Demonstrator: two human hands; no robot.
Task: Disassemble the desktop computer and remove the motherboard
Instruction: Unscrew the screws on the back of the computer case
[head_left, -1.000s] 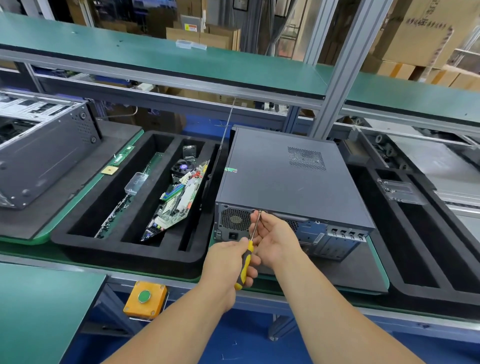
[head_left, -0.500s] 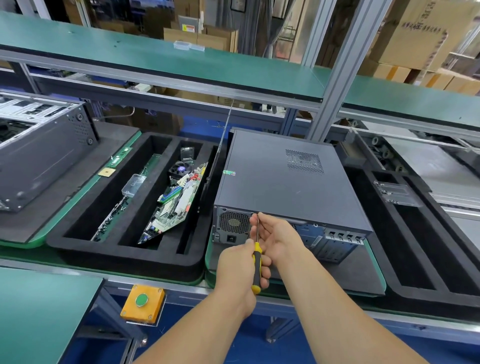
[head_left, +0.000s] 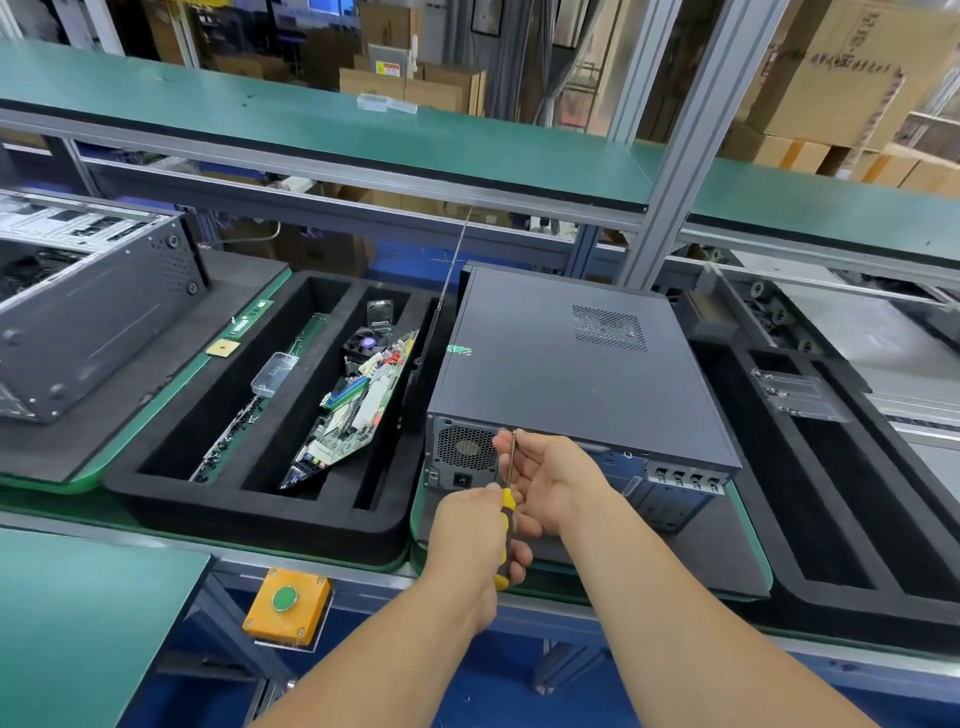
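Note:
A dark grey desktop computer case (head_left: 566, 364) lies on its side on a black mat, rear panel toward me. My left hand (head_left: 475, 540) grips the yellow-and-black handle of a screwdriver (head_left: 505, 519). Its shaft points up to the top edge of the rear panel, beside the power supply fan grille (head_left: 465, 447). My right hand (head_left: 550, 478) pinches the shaft near the tip with fingers curled around it. The screw under the tip is hidden.
A black foam tray (head_left: 249, 499) to the left holds a removed motherboard (head_left: 358, 400) and other boards. Another open case (head_left: 88, 312) sits at far left. More foam trays (head_left: 831, 519) lie to the right. A yellow box with a green button (head_left: 285, 600) hangs below the bench edge.
The screwdriver handle has swung from tilted to nearly upright in my left hand. Both hands stay at the rear top edge of the case. The view has shifted slightly.

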